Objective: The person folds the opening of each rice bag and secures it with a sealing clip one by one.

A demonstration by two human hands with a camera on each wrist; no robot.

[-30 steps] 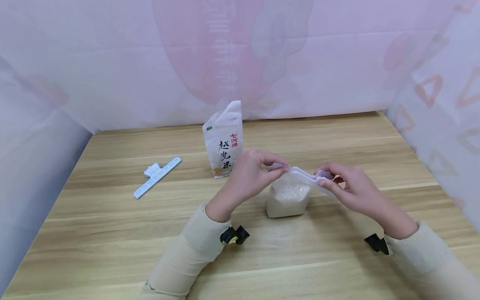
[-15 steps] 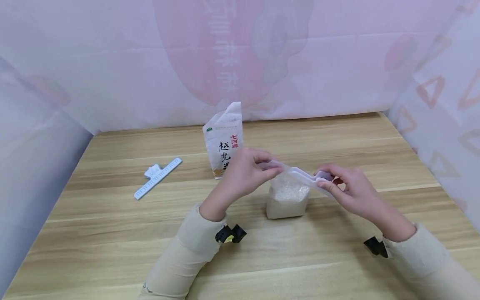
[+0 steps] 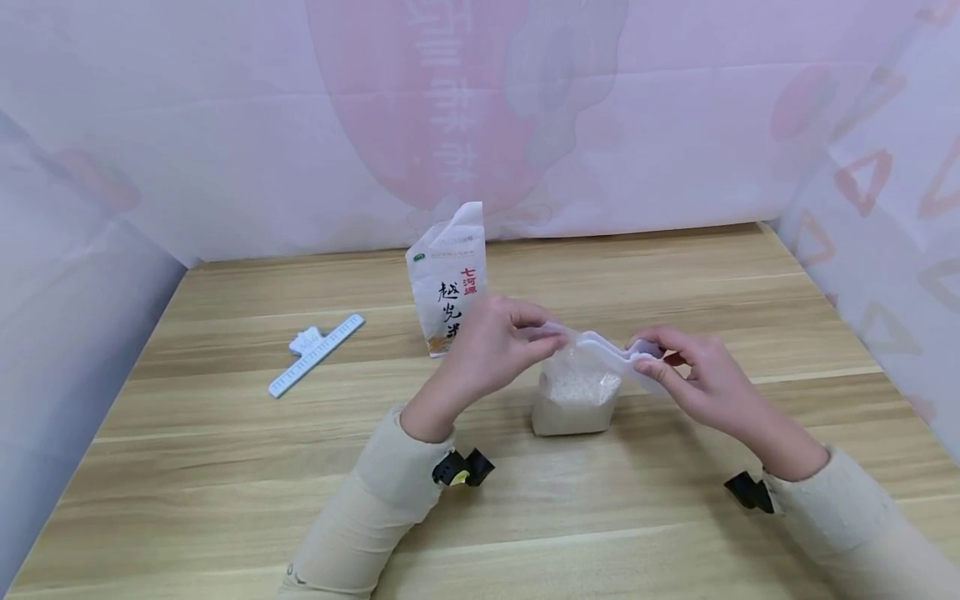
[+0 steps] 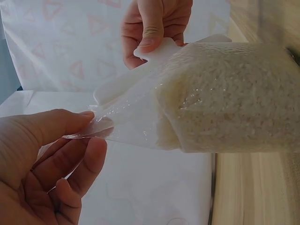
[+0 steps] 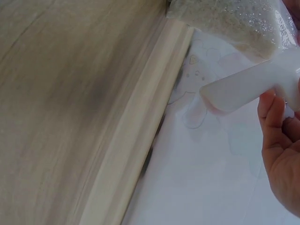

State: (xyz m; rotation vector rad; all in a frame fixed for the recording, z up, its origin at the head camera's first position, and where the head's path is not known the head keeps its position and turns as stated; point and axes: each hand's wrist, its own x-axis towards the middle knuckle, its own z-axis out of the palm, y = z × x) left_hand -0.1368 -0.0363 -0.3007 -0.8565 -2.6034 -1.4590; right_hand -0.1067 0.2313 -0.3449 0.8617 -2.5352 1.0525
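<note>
White paper pouch [image 3: 444, 283], slanted top edge: red vertical 七河源, black brush-style 越光, next character partly covered; green oval emblem above, orange patch at base. Stands behind the left hand [image 3: 487, 346].
Clear, glossy plastic bag of white rice grains [image 3: 576, 404]: upright on the wood-grain table [image 3: 225, 500], between the hands; left thumb and fingers pinch its film top.
White plastic bar-shaped clip [image 3: 611, 354]: at the bag's neck, grip tabs pinched by the right hand [image 3: 705, 379].
Pale-blue ruler-marked clip [image 3: 322, 354]: lying left, well apart.
</note>
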